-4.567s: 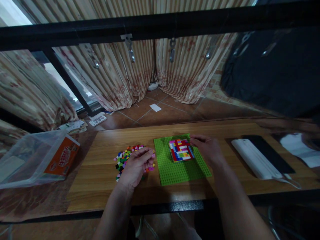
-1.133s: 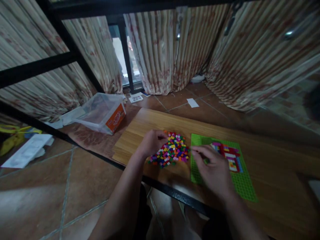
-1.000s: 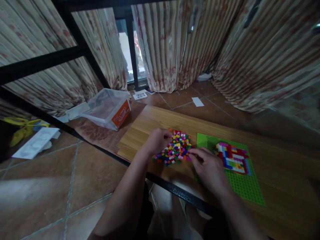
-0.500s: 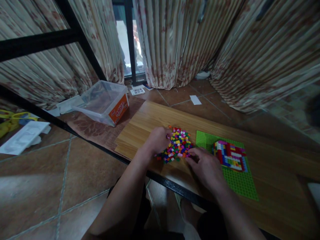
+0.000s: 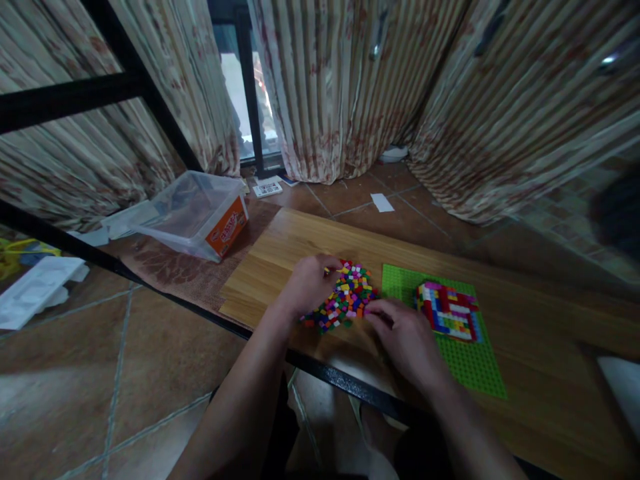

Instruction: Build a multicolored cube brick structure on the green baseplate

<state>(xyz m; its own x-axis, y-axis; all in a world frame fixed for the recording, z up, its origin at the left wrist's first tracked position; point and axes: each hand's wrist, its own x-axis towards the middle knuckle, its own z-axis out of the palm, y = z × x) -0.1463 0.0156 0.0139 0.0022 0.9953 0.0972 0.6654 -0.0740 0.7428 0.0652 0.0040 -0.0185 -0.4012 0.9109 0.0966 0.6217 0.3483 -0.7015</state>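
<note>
A heap of small toy bricks [image 5: 351,293] in many colours lies on the wooden board between my two hands. My left hand [image 5: 311,285] reaches over the heap's left side, thumb and fingers pinched together. A speck of yellow shows by those fingertips, but what they hold is too small to name. At the heap's right edge is my right hand [image 5: 404,333], its thumb and forefinger closed near a pink brick; whether they grip it is unclear. Right of that hand, a multicoloured brick build [image 5: 449,311] sits on a green baseplate [image 5: 473,367].
The wooden board [image 5: 270,260] rests on a black-framed table [image 5: 345,383]. Beyond its left end stands a clear plastic bin [image 5: 195,213] with an orange label. White packaging [image 5: 37,290] lies at far left. Curtains [image 5: 320,87] hang behind, and a white paper [image 5: 382,203] lies on the tiles.
The whole view has shifted slightly, so things sit further left. My left fingers have moved a little at the heap's top left; my right hand stays at its right edge.
</note>
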